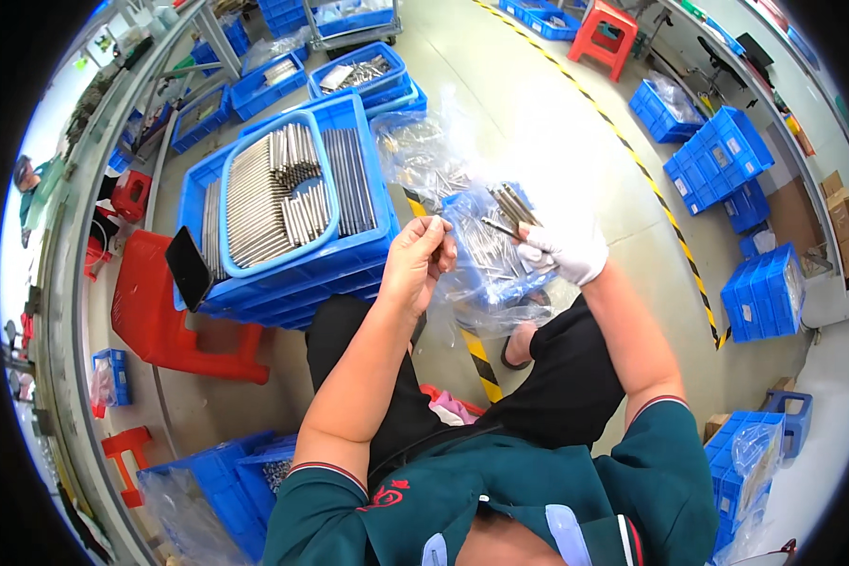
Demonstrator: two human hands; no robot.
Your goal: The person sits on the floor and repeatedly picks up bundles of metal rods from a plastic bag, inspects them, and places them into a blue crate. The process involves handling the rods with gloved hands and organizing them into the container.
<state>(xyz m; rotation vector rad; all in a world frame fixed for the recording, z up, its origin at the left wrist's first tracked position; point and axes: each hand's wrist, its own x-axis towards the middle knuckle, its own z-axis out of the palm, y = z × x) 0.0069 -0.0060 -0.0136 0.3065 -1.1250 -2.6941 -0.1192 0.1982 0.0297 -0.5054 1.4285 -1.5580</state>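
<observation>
Head view: seated person seen from above, both hands raised over the lap at frame centre.
Left hand [417, 259]: bare, fingers curled shut around a small clutch of thin metal rods [437, 236]; only the rod tips show above the fingers, count not readable.
Right hand [566, 247]: white glove, closed, pinching a single rod [500, 228] by one end.
Single rod axis: long axis runs from the gloved fingers toward 10 o'clock, free tip pointing at the left hand, near it but not touching.
Rod bundle [514, 203]: several more rods sticking out above the glove, fanned toward 11 o'clock; whether the glove holds them or they sit in the bag, cannot tell.
Plastic bag [486, 274]: clear with a blue cast, crumpled, between and below the two hands, more rods inside; number hidden by the folds.
Second clear bag [424, 156]: at 12 o'clock of the hands, on the floor, contents blurred.
Blue crates [363, 259]: stack at 10 o'clock of the hands, topped by one blue tray [335, 236] full of long rods in rows mostly running 12 to 6; too many to count.
Red stools: three visible, one large stool [160, 321] at 9 o'clock.
Cut off: the person's head, at the lower edge.
</observation>
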